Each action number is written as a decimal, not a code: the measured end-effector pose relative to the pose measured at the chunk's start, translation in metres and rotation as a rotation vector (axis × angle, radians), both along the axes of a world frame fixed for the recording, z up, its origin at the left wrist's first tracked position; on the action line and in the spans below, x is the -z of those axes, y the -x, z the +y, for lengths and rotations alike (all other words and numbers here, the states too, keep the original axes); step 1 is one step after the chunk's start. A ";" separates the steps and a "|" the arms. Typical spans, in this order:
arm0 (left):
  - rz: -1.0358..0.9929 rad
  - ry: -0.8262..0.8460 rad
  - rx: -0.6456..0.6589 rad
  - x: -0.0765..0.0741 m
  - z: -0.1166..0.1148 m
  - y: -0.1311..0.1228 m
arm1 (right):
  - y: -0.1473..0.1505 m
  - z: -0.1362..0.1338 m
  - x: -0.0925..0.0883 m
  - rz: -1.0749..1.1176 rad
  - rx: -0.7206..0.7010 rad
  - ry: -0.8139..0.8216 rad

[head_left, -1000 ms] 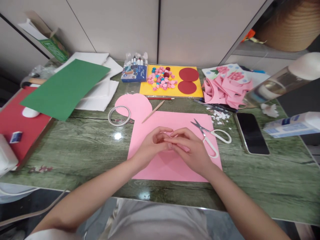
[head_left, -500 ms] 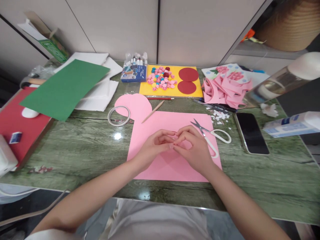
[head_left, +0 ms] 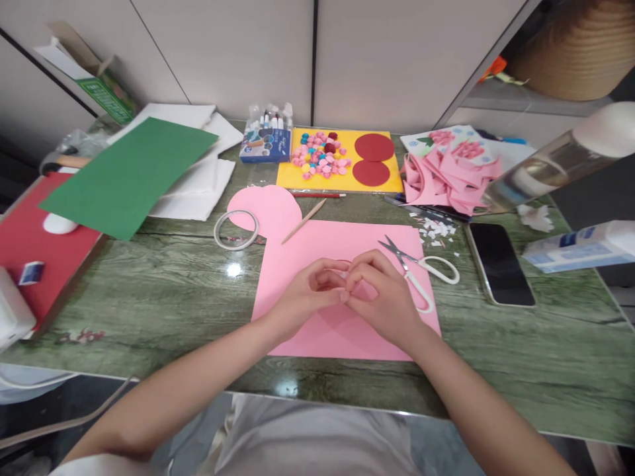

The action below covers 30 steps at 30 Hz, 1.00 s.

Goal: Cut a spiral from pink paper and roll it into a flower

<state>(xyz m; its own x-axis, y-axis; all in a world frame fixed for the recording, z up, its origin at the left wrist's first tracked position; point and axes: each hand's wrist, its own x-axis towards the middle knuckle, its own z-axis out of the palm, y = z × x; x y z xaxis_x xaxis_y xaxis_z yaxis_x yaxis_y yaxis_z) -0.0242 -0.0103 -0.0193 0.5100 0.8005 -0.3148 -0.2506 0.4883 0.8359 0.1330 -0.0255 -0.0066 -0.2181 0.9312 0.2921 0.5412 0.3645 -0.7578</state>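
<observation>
Over a pink paper sheet (head_left: 342, 337) my left hand (head_left: 310, 291) and my right hand (head_left: 380, 287) meet at the fingertips. Both are closed in a pinch. A bit of dark red shows at the fingertips, but the fingers hide most of it and I cannot make out what it is. White-handled scissors (head_left: 421, 291) lie on the sheet's right side, beside my right hand. A pointed wooden stick (head_left: 303, 221) rests across the sheet's top left edge. Pink paper circles (head_left: 278, 205) overlap just beyond, with a roll of tape (head_left: 217, 233) partly on them.
A yellow sheet (head_left: 285, 178) at the back carries small coloured paper rolls (head_left: 322, 155) and two dark red circles (head_left: 372, 173). Pink scraps (head_left: 446, 175), a phone (head_left: 501, 264) and bottles (head_left: 585, 244) stand or lie right. Green paper (head_left: 133, 175) and red paper (head_left: 49, 258) lie left.
My fingertips have shifted slightly and pressed closer together, so less of the small red thing shows. Everything else on the table stays where it was.
</observation>
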 end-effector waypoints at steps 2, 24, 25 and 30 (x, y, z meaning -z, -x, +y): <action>-0.028 0.021 -0.020 0.000 0.001 0.001 | 0.000 0.000 -0.002 0.011 -0.001 0.005; -0.028 0.022 -0.079 -0.001 0.004 0.003 | -0.003 0.000 0.003 -0.124 0.017 -0.183; -0.032 0.019 -0.076 -0.001 0.004 0.003 | -0.004 0.000 0.003 -0.115 0.022 -0.178; -0.043 -0.003 -0.053 -0.003 0.003 0.002 | -0.004 0.000 0.000 -0.065 0.014 -0.115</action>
